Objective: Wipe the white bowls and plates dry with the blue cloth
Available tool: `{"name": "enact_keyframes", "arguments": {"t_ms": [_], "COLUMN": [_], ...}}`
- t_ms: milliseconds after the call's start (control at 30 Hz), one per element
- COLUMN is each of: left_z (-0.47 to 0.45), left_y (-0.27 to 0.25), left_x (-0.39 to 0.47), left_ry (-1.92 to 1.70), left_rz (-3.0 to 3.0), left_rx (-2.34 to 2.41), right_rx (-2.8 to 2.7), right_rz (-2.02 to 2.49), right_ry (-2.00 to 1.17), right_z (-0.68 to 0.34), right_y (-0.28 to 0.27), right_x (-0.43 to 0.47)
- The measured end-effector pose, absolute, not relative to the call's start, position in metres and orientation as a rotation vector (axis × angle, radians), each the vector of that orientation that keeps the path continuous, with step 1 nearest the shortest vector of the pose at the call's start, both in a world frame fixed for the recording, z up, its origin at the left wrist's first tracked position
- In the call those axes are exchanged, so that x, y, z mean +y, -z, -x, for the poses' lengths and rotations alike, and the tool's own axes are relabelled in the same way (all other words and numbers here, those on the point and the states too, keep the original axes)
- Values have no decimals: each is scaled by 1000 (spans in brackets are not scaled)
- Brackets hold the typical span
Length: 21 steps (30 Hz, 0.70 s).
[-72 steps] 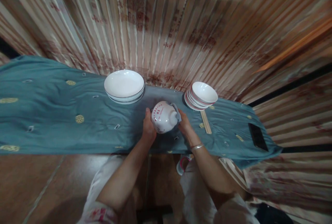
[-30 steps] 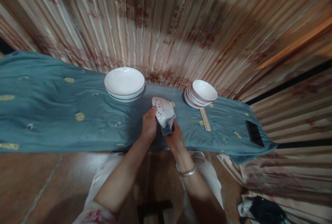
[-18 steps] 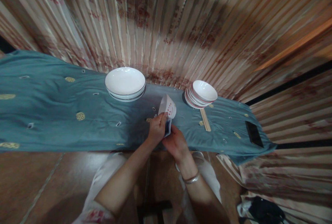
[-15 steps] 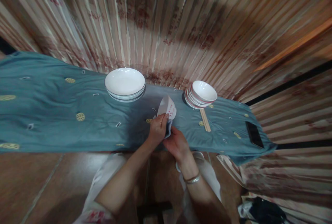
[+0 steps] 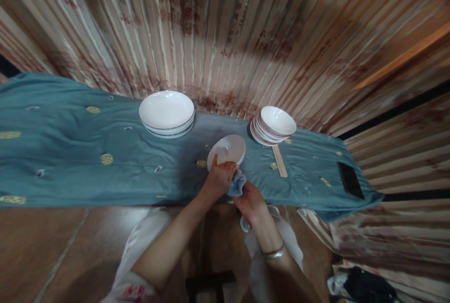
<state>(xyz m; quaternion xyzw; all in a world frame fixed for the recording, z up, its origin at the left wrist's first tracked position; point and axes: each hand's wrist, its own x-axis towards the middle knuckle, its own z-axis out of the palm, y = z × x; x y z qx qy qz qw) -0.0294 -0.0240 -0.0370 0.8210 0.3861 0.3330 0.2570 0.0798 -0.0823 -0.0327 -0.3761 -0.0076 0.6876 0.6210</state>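
Observation:
A white bowl (image 5: 230,147) is tilted over the front middle of the table, its inside facing up toward me. My left hand (image 5: 220,180) grips its near rim, the thumb lying inside the bowl. Just to the right, my right hand (image 5: 251,201) is closed around a light blue cloth (image 5: 237,184), which bunches between the two hands close to the bowl's near side. Part of the cloth hangs below my right hand. The fingers under the bowl are hidden.
A stack of white plates (image 5: 167,110) stands at the back left. Several stacked bowls (image 5: 276,122) sit at the back right, with wooden chopsticks (image 5: 280,161) before them. A dark phone (image 5: 350,180) lies at the right end of the teal tablecloth (image 5: 126,162). Behind hangs a curtain (image 5: 218,36).
The bowl has turned from on its side to showing its inside. My right hand has moved slightly right and down, and more of the blue cloth shows.

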Motion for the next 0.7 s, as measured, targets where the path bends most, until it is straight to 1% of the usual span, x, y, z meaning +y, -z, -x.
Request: {"name": "enact_keyframes", "arguments": {"t_ms": [300,500,700], "left_z": [19,12,5], "left_y": [34,27,27], "left_x": [-29,-32,-34], "left_ry": [-885,-717,-750], "left_rz": [-2216,-2359,-2396], "left_rx": [978,970,923], "right_rx": [-191,-90,-75], "right_rz": [961,976,985], "right_ry": [-1423,-1460,-1424], "right_z": [-91,-100,-113], "right_y": [51,59,62], "right_x": [-88,-84,-87]}}
